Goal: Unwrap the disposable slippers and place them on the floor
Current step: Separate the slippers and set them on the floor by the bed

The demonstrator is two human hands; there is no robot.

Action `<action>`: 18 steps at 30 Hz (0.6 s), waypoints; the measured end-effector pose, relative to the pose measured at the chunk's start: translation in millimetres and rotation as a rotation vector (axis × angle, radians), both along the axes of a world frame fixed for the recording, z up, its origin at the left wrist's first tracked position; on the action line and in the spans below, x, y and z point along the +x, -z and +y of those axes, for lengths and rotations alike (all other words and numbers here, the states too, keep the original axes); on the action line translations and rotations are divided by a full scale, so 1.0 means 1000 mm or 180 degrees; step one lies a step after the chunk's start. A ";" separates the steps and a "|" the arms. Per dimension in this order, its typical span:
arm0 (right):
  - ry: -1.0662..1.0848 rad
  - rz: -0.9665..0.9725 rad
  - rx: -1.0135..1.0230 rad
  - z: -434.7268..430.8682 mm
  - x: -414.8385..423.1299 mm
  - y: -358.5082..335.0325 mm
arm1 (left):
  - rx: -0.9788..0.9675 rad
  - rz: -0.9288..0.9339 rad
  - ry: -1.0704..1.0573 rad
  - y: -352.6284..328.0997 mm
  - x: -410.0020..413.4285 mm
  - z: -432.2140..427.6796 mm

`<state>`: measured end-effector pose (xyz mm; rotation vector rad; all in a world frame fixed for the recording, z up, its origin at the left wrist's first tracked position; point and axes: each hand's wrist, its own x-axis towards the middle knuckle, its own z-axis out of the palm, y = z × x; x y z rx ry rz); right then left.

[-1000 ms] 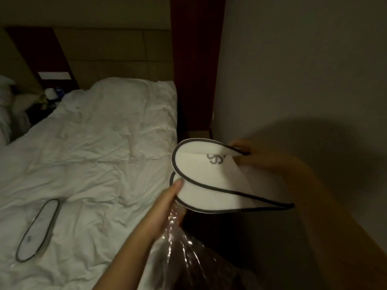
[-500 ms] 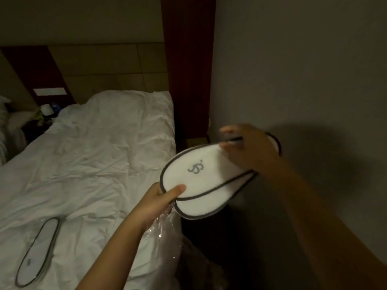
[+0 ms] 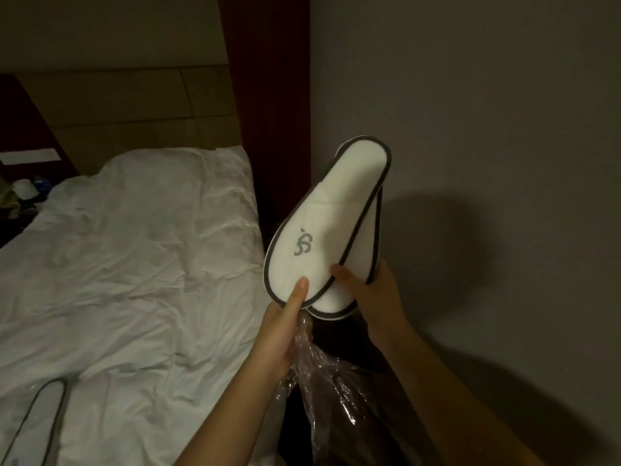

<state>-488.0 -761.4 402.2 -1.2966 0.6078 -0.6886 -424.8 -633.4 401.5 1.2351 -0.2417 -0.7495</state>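
Currently both hands are on one white slipper (image 3: 339, 227), held up in the air beside the bed (image 3: 134, 247), close to the grey wall (image 3: 487, 129).

Left hand (image 3: 279, 334): thumb pressed on the logo-side face near the low end of the slipper, other fingers hidden behind it. Same hand also bunches the clear plastic wrapper (image 3: 329, 391), which hangs down from the grip, crinkled.

Right hand (image 3: 376, 290): closed round the slipper's right edge just beside the left thumb, thumb tip on the dark trim between the two white layers, palm behind.

Slipper orientation: long axis tilted up and right from the grip, rounded far end highest. Grey logo sits just above the left thumb. Dark piping runs round the outline. Two layers are parted slightly at the low end, right where the hands meet.

Second slipper (image 3: 43, 422): flat on the white duvet, well to the left of and below the grip, partly cut off by the frame edge. Neither slipper is on the floor.

Beyond the grip: dark red panel (image 3: 268, 95) and padded headboard (image 3: 127, 109).
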 end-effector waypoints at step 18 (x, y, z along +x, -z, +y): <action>-0.0317 0.0587 -0.0240 -0.080 -0.019 0.072 | 0.0776 -0.0797 0.0005 0.072 0.029 0.005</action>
